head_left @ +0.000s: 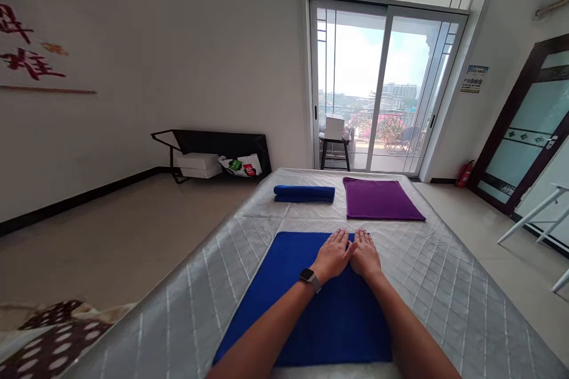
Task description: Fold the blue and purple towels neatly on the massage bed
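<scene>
A blue cloth (329,314) is spread flat on the quilted silver bed cover (222,266). On its far edge, toward the right, lies my left hand (333,256), palm down with fingers stretched out; a watch sits on that wrist. Close beside it my right hand (365,253) also rests flat near the cloth's far right corner, the two thumbs meeting. Neither hand grips anything. Beyond them are a rolled blue cloth (304,193) on the left and a flat purple cloth (383,199) on the right.
A black bench-like frame (217,143) with white boxes (198,164) and a printed bag stands by the left wall. Sliding glass doors (377,89) are at the back. White stool legs (533,216) and a fire extinguisher (464,174) are at right. Polka-dot fabric (53,337) lies lower left.
</scene>
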{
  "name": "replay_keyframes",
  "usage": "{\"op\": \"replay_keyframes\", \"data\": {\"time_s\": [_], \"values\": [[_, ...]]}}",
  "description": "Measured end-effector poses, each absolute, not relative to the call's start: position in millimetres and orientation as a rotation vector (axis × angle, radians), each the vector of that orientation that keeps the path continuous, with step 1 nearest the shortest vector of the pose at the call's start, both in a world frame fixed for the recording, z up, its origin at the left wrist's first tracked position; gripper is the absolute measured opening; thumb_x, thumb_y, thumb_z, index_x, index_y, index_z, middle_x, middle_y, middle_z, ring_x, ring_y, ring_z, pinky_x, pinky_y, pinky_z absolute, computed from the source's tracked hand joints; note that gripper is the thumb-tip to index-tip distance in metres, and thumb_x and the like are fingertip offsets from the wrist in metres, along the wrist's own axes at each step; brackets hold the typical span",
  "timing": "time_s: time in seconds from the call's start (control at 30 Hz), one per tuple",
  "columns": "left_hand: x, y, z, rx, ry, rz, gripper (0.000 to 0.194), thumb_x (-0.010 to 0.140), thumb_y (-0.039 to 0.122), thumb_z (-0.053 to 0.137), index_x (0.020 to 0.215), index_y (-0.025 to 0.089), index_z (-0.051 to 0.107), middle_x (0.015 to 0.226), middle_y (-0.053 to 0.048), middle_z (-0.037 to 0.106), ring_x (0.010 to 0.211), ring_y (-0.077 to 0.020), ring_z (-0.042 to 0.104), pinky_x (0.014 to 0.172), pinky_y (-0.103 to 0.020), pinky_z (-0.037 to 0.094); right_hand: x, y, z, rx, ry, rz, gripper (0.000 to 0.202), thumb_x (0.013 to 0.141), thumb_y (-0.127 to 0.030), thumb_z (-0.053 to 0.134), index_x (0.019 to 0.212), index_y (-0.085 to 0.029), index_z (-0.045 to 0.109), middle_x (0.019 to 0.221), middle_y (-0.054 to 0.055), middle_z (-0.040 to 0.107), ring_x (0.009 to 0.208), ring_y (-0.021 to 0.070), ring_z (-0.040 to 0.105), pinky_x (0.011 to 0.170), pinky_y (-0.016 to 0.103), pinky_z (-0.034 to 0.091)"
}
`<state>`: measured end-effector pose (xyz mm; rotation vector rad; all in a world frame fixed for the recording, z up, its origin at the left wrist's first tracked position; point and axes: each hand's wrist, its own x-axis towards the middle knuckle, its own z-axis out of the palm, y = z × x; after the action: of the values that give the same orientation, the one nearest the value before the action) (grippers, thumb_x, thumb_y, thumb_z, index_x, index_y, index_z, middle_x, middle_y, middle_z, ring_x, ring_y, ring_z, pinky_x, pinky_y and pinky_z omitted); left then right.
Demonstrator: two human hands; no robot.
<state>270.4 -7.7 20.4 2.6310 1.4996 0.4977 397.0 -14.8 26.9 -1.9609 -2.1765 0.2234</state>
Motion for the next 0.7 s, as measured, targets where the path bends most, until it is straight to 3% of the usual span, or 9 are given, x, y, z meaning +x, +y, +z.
{"op": "replay_keyframes", "data": {"time_s": [0.2, 0.43, 0.7], "values": [[219, 2, 1, 2.55, 1.652, 0.393, 0.068, 0.1, 0.056, 0.021, 0.148, 0.01, 0.04, 0.155, -0.016, 0.04, 0.146, -0.027, 0.032, 0.12, -0.046, 0.025, 395, -13, 24, -1.979, -2.124, 0.236, 0.065, 0.1, -0.038, 0.024, 0.152, 0.001, 0.028, 0.161, 0.017, 0.024, 0.15, 0.0242, 0.02, 0.121, 0.038, 0.012], [113, 4, -2, 2.384, 1.996, 0.33, 0.071, 0.1, 0.053, 0.02, 0.148, 0.005, 0.038, 0.156, -0.019, 0.036, 0.146, -0.0284, 0.031, 0.12, -0.048, 0.024, 395, -13, 28, -1.997, -2.115, 0.274, 0.067, 0.1, -0.04, 0.023, 0.153, 0.0, 0.026, 0.161, 0.016, 0.023, 0.151, 0.0222, 0.017, 0.121, 0.036, 0.009], [113, 5, -6, 2.392, 2.01, 0.356, 0.068, 0.1, 0.049, 0.019, 0.147, 0.004, 0.04, 0.155, -0.02, 0.037, 0.145, -0.0289, 0.033, 0.119, -0.047, 0.026, 396, -14, 35, -2.056, -2.15, 0.264, 0.067, 0.1, -0.04, 0.02, 0.154, -0.001, 0.023, 0.162, 0.014, 0.022, 0.151, 0.0205, 0.016, 0.121, 0.034, 0.01]]}}
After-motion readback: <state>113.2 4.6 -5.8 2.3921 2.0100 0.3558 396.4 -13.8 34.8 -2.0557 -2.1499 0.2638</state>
